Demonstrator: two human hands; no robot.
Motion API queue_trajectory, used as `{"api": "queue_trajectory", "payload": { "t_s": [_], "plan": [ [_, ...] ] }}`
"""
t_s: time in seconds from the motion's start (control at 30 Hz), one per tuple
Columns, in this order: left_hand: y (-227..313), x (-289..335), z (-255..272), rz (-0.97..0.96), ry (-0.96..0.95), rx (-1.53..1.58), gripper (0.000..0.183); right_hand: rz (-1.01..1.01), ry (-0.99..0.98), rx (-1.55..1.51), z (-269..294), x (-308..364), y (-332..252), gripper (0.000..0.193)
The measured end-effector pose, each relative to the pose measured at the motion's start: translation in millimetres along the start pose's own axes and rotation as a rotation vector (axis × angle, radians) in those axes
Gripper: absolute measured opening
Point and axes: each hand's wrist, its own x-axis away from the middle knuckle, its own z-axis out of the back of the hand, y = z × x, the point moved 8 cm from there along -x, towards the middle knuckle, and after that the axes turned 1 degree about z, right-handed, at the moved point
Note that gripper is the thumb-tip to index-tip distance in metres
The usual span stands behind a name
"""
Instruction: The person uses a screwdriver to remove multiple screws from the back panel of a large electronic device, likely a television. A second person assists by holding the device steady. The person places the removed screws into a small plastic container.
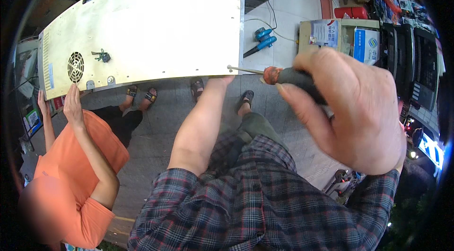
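A large pale metal panel [156,24] with screws along its borders spans the upper left. My right hand [350,104] is closed round the dark and orange handle of a screwdriver [250,70]. The screwdriver's shaft points left, its tip at a screw near the panel's near right corner. Below that corner, my left hand [222,79] meets the panel's near edge; its fingers are hidden beneath it. On the panel's left part are a round vent grille [75,67] and a small dark knob tied with green cord [105,56].
A co-worker in an orange shirt [85,170] has both hands at the panel's left end. A blue blower [265,39] lies on the floor beyond the right edge. Cardboard boxes [307,35], a red cylinder [351,12] and dark machines [421,66] stand at the right.
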Motion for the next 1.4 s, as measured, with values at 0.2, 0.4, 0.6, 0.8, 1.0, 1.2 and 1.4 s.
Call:
{"api": "queue_trajectory", "payload": {
  "t_s": [0.2, 0.4, 0.6, 0.8, 1.0, 1.2, 1.4],
  "plan": [
    [-1, 2, -2, -0.005, -0.006, -0.015, 0.044, 0.387, -0.071, 0.262, 4, -3, -28, 0.049],
    [5, -2, 3, -0.021, -0.012, -0.016, 0.042, 0.299, -0.001, 0.072, -10, -3, -16, 0.046],
    [-6, -16, 2, -0.003, -0.044, -0.061, 0.041, -0.06, -0.07, -0.002, -1, 4, 9, 0.028],
    [-2, 27, 33, -0.135, 0.229, -0.254, 0.046, -0.155, 0.056, -0.119, 13, 38, 31, 0.033],
    [-83, 170, -28, 0.243, -0.212, -0.594, 0.043, -0.134, 0.013, -0.151, -2, 65, 31, 0.038],
    [-78, 229, -115, 0.08, -0.383, -0.397, 0.039, -0.106, -0.023, -0.116, -5, 75, 19, 0.04],
    [-74, 213, -100, 0.048, -0.349, -0.369, 0.031, -0.078, -0.008, -0.139, -10, 74, 18, 0.041]
  ]
}}
